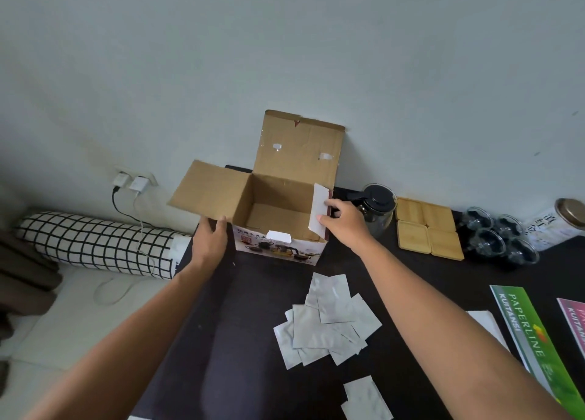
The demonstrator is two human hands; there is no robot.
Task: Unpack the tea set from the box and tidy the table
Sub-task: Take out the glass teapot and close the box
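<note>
An open cardboard box (278, 210) stands on the dark table (253, 324), its inside bare. My left hand (210, 237) holds its left side under the spread left flap. My right hand (343, 222) grips the white right flap (319, 210). To the right stand a glass teapot with a black lid (378, 203), bamboo coasters (427, 226) laid in a square, and several glass cups (497, 234). Several silver foil sachets (329, 321) lie scattered in front of the box.
A white jar with a metal lid (557, 223) stands at the far right. Green and pink receipt books (535, 343) lie at the right edge. Left of the table are a checked bolster (95, 245), wall chargers (133, 182) and cables.
</note>
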